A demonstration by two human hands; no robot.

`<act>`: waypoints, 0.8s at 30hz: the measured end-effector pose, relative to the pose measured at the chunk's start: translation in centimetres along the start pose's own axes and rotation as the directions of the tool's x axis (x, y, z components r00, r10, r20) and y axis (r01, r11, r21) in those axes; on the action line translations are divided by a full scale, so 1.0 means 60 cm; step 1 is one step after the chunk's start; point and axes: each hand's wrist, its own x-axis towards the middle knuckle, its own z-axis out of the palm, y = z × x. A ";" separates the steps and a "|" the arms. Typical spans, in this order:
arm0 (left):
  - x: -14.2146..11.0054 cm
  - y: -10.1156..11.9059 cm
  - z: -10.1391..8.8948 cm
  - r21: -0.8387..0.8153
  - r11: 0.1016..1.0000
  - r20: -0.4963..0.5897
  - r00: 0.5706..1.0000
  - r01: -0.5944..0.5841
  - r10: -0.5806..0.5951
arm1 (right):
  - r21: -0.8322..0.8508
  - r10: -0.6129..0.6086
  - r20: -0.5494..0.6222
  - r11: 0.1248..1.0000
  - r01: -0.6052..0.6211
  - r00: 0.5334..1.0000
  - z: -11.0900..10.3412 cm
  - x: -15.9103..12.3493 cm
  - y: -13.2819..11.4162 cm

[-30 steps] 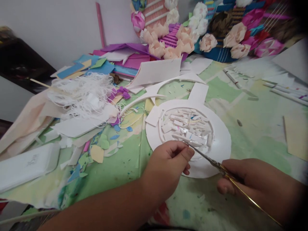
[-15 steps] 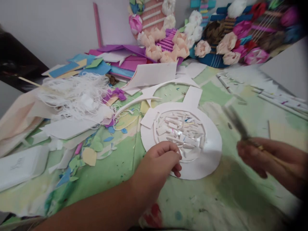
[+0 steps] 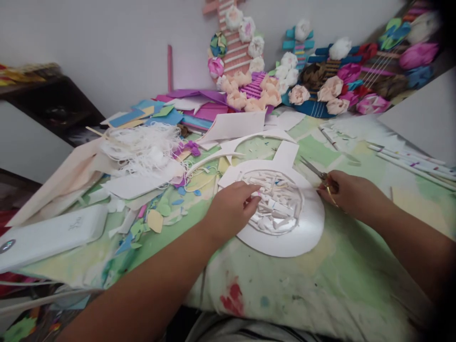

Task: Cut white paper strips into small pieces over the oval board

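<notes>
A white round cutout [image 3: 309,232] with a straight neck [image 3: 287,154] lies on the cloth in front of me. Inside a raised ring at its middle is a heap of small white paper pieces [image 3: 280,204], a few with coloured marks. My left hand [image 3: 233,204] is over the ring's left side, thumb and forefinger curled into a pinch at the pieces; what lies between the fingertips is too small to make out. My right hand [image 3: 344,192] grips scissors [image 3: 317,170] by their gold handles, just right of the cutout, blades pointing up and left.
Left of the cutout are tangled white string [image 3: 142,149], paper scraps [image 3: 155,221] and a white power bank-like box [image 3: 53,235]. Coloured sheets [image 3: 203,111] are stacked behind. Decorated guitar-shaped crafts [image 3: 249,71] lean on the wall. Thin white paper sticks [image 3: 413,164] lie at right.
My left hand has moved up and left to the ring's left part. My right hand has brought the scissors left and lower, closer to the cutout. The view has tilted and shifted.
</notes>
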 end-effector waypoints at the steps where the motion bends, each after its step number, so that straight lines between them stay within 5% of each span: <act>1: -0.002 0.001 0.001 0.001 1.000 0.015 1.000 -0.019 0.019 | -0.023 0.024 0.004 0.999 -0.024 1.000 -0.004 -0.001 -0.004; 6: -0.008 0.006 -0.006 0.036 0.996 0.013 0.996 -0.087 0.087 | 0.043 0.079 -0.041 0.996 -0.077 0.996 -0.024 -0.008 -0.017; 11: -0.008 -0.001 -0.018 0.090 0.992 -0.150 0.983 -0.091 0.104 | 0.144 -0.073 -0.128 0.985 0.091 0.989 -0.024 0.001 -0.052; 16: -0.005 -0.014 -0.025 0.097 0.994 -0.325 0.942 -0.058 0.087 | 0.145 -0.020 -0.199 0.988 0.049 0.980 -0.004 0.010 -0.081; 24: -0.002 -0.010 -0.022 0.323 0.946 -0.134 0.989 -0.019 0.066 | 0.442 0.196 -0.276 0.895 -0.057 0.941 0.003 -0.037 -0.044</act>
